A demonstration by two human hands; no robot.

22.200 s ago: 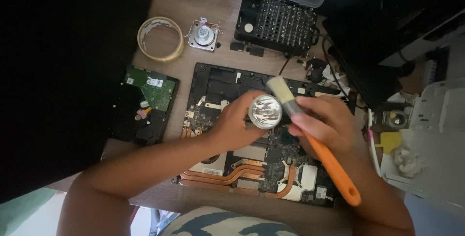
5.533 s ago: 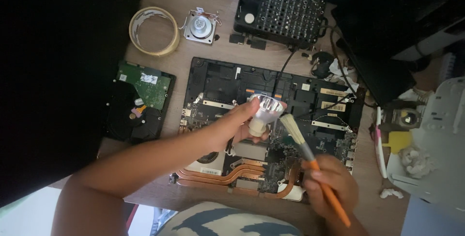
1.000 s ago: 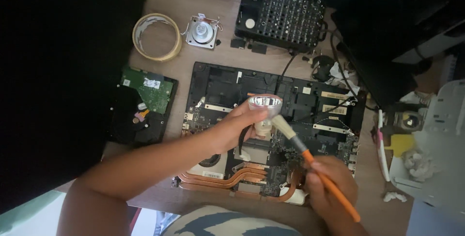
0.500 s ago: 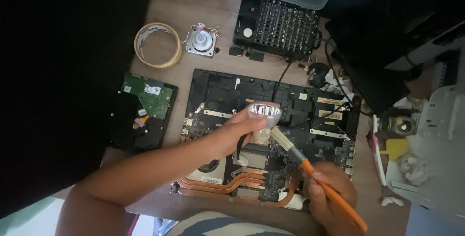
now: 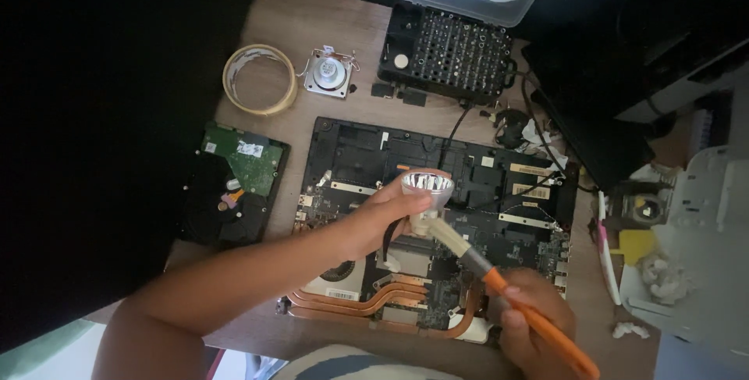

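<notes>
1. A view from above shows a wooden counter (image 5: 328,21) with an opened laptop base (image 5: 437,224) lying across its middle, circuit board, fan and copper heat pipes exposed.
2. The left hand (image 5: 382,220) reaches in from the near left corner, its fingers clamped around the neck of a small silver reflector lamp (image 5: 427,191), held just above the centre of the board with the shiny bowl tilted upward.
3. The right hand (image 5: 530,325), near the counter's front edge, is closed around the orange handle of a paintbrush (image 5: 499,282). The pale bristles touch the underside of the lamp.
4. Toward the far edge sit a roll of tape (image 5: 260,79), a small round speaker (image 5: 328,74), and a black screwdriver bit case (image 5: 449,52).
5. Toward the left edge a hard drive (image 5: 234,193) lies with its green board facing up.
6. Risk, as a judgement: the lamp hangs directly over the bare board, so a slipped grip could drop it onto components. Dust brushed loose may also settle into the fan and heat pipes below. Hard strokes could twist the lamp out of the fingers.
</notes>
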